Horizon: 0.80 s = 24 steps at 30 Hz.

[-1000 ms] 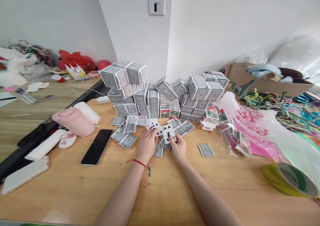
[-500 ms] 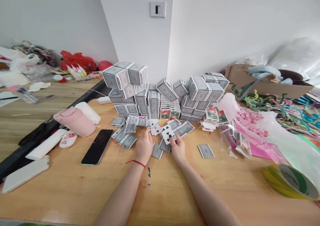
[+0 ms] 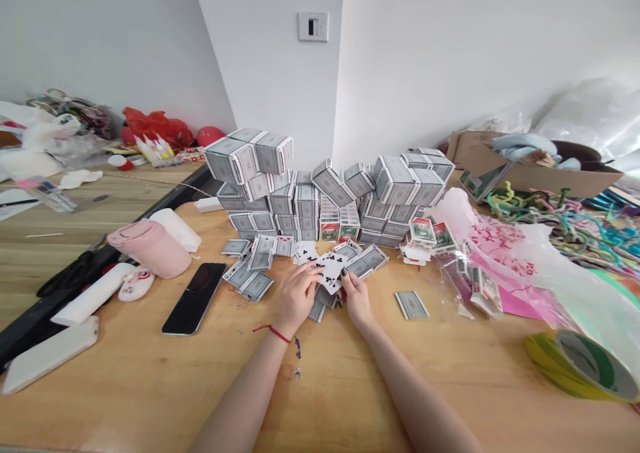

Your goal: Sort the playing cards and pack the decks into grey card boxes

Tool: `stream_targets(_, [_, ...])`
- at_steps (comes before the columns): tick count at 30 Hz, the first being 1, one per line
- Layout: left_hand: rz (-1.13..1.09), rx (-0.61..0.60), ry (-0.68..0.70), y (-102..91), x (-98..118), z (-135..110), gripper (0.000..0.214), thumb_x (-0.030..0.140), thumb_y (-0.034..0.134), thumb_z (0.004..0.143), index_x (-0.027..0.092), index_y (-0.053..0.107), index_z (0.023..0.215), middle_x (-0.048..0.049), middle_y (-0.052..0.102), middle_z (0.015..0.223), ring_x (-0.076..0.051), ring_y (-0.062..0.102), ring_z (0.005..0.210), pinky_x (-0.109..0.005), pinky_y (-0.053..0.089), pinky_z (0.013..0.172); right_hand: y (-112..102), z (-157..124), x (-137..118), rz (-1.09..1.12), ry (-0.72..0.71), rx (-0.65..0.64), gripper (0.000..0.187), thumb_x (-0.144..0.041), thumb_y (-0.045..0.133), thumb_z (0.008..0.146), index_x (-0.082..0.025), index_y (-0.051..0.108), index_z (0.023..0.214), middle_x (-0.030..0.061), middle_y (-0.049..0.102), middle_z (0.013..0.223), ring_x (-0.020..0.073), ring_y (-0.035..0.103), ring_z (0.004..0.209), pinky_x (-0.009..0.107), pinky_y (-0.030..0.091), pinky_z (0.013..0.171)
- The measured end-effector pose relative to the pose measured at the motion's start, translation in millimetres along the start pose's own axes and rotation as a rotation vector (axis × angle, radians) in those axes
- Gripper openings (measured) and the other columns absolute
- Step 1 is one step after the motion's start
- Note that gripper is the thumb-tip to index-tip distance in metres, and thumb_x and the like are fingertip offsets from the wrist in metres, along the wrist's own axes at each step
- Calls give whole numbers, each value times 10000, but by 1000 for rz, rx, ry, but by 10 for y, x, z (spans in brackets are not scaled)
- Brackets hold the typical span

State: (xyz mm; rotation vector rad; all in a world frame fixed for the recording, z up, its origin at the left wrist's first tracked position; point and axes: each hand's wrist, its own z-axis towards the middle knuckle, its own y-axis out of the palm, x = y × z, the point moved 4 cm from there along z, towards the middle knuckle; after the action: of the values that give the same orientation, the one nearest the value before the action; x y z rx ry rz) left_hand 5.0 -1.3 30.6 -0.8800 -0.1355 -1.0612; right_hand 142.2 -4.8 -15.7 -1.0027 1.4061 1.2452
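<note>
Fan of playing cards (image 3: 323, 265), face-up, club cards showing, held between both hands low over the wooden table (image 3: 125, 373), just in front of the card pile. L hand (image 3: 297, 298): partly closed, fingers bent over the left side of the fan, has hold of it. Red string (image 3: 279, 335) on L wrist. R hand (image 3: 356, 299): nearly closed, fingertips pinching the fan's lower right edge. Can't tell exactly how many cards are in the fan.

Loose face-down cards (image 3: 317, 309) lie right under/beside the hands, w/ more loose cards (image 3: 247, 283) to the left and a lone card (image 3: 411, 305) well off to the right. Behind them is a wall of stacked card boxes (image 3: 295, 203), grey pattern, top ones tilted. Red-and-white-faced boxes (image 3: 330, 226) sit low in the middle of it.

Right side: pink-print plastic bag (image 3: 500, 259), clear bag (image 3: 463, 279) w/ card boxes, roll of tape (image 3: 583, 366) near table edge. Cardboard box (image 3: 520, 176) and colored pipe cleaners (image 3: 550, 219) further back. Left side: black phone (image 3: 194, 298), face-up, and pink cylinder (image 3: 149, 247) beside it.
</note>
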Motion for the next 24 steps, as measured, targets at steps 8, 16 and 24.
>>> stream_targets(8, [-180,37,-155,-5,-69,1,199,77,406,765,181,574,741,-63,535,1158,-171,445,1131,-392,371,950,-63,39,13,65,45,40,369,-494,561,682,-178,434,540,-70,352,410,64,284,359,207,216,362])
stream_targets(16, [-696,82,-523,43,-225,-50,378,102,438,705,153,488,1076,-89,573,1051,-182,542,977,-326,445,826,-42,40,3,-39,24,-78,365,-456,600,657,-166,439,505,-61,360,433,62,289,396,208,213,389])
stream_targets(24, [-673,31,-661,127,-250,-67,288,238,547,709,133,531,977,-96,618,954,-179,588,845,-287,470,711,-86,61,-50,-138,-59,26,336,-471,601,643,-163,502,554,-40,415,483,78,343,448,205,270,411])
